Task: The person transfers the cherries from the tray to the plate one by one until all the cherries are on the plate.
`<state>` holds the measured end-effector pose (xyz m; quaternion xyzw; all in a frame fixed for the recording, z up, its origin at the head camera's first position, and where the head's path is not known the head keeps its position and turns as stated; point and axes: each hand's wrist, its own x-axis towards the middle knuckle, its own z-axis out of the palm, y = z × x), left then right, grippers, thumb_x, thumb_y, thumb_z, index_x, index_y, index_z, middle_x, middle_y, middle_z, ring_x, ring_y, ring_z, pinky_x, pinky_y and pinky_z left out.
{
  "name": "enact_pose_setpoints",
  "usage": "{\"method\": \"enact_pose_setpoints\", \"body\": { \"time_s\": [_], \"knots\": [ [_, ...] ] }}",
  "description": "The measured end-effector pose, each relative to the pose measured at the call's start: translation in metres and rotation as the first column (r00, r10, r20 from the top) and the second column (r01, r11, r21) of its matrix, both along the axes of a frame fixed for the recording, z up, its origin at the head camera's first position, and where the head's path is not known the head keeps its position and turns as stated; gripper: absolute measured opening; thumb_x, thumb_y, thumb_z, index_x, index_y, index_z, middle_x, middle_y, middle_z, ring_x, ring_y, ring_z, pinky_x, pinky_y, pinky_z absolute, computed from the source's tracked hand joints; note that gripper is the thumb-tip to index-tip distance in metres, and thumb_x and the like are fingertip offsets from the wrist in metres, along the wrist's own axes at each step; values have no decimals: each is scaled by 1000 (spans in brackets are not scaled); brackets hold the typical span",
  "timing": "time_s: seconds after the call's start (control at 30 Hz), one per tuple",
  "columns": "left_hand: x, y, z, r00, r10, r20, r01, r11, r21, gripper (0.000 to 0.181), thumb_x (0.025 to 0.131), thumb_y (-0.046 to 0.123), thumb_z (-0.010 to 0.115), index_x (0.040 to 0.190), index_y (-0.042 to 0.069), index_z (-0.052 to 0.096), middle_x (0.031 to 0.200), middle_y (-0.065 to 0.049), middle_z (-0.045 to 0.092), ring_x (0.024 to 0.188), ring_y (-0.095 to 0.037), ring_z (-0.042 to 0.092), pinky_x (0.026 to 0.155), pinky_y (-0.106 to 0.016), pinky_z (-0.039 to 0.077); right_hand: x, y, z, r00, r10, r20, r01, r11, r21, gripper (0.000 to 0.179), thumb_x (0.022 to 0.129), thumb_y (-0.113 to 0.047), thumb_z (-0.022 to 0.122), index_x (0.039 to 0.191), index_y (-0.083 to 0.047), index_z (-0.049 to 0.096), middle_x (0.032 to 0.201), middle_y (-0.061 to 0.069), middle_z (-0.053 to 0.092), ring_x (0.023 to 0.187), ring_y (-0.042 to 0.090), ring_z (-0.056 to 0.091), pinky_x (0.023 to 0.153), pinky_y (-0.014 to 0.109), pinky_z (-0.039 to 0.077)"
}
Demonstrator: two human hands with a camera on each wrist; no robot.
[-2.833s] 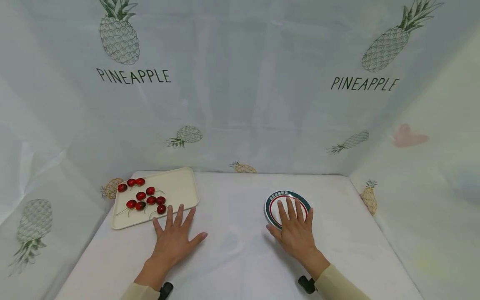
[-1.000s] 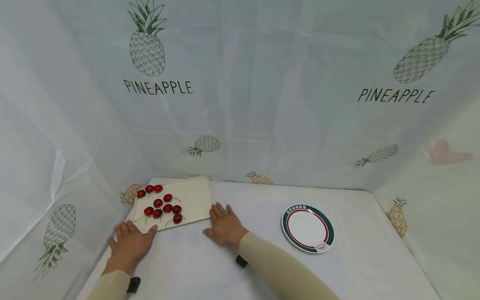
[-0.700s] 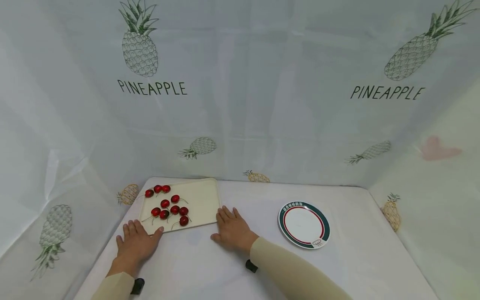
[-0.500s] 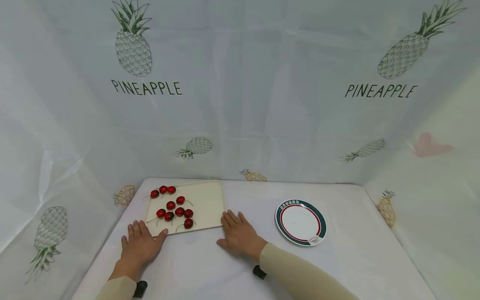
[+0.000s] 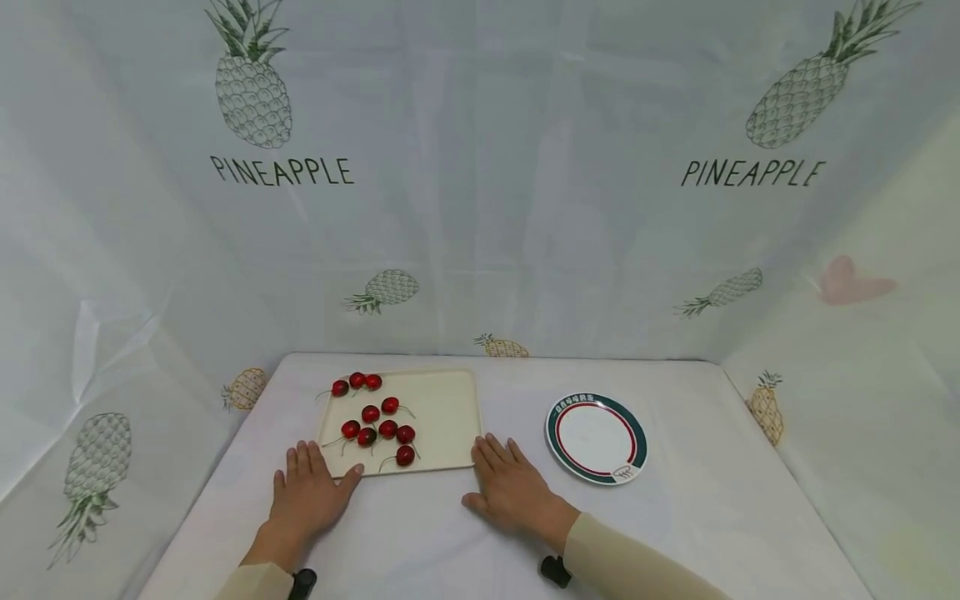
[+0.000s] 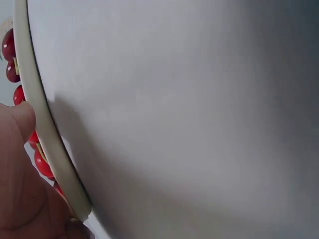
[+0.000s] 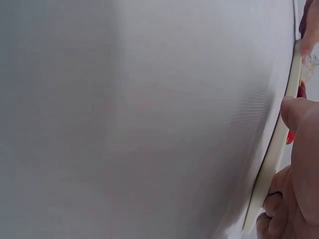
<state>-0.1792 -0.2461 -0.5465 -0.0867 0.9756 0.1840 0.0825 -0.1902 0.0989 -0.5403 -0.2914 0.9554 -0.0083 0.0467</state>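
A cream rectangular tray [image 5: 444, 421] lies flat on the table, carrying several red cherries [image 5: 387, 428] with stems, mostly on its left half. At its front left corner is my left hand [image 5: 309, 498], palm down, with straight fingers and the thumb along the front edge. The left wrist view has that thumb [image 6: 20, 122] against the tray's rim [image 6: 47, 119]. My right hand [image 5: 517, 493] lies at the front right corner, fingers extended and touching the tray's side. Part of the right hand [image 7: 304, 164] shows beside the rim in the right wrist view.
To the right of the tray sits a round white plate [image 5: 596, 437] with a green rim and red ring. A white cloth covers the table [image 5: 712, 500]. Pineapple-printed curtain [image 5: 487, 208] stands behind and on both sides.
Both hands went to the tray's front corners, the right leaving the plate. The tray with its cherries has since slid to the right, nearer the plate, both hands moving along with it.
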Motion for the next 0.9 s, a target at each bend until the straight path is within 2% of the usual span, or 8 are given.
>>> {"method": "enact_pose_setpoints", "body": {
  "time_s": [0.27, 0.63, 0.77, 0.9],
  "knots": [
    [7, 22, 1, 998, -54, -38, 52, 998, -39, 114, 103, 69, 45, 153, -27, 10, 161, -48, 4, 153, -64, 3, 119, -78, 9, 21, 24, 1, 1000, -13, -8, 13, 1000, -20, 78, 107, -59, 46, 162, -5, 38, 171, 12, 34, 160, 30, 29, 127, 53, 26],
    [9, 47, -3, 994, -94, -60, 91, 994, -55, 112, 101, 68, 51, 153, -25, 17, 163, -46, 10, 154, -62, 6, 120, -76, 12, 44, 50, -2, 996, -32, -78, 31, 999, -17, 77, 106, -60, 48, 159, -3, 44, 167, 14, 41, 157, 31, 37, 124, 54, 31],
    [11, 55, -3, 992, -108, -64, 104, 993, -62, 111, 101, 67, 53, 153, -25, 19, 163, -45, 12, 154, -61, 7, 119, -76, 14, 49, 59, -3, 997, -45, -62, 43, 999, -28, 77, 106, -60, 48, 158, -3, 44, 168, 14, 40, 157, 32, 36, 124, 55, 31],
    [11, 62, -4, 991, -119, -64, 115, 991, -64, 112, 101, 68, 52, 154, -24, 19, 163, -45, 13, 154, -61, 8, 119, -76, 15, 53, 67, -1, 997, -71, -12, 70, 996, -46, 77, 107, -59, 47, 159, -3, 43, 169, 13, 37, 158, 32, 33, 125, 56, 29]
  ]
}}
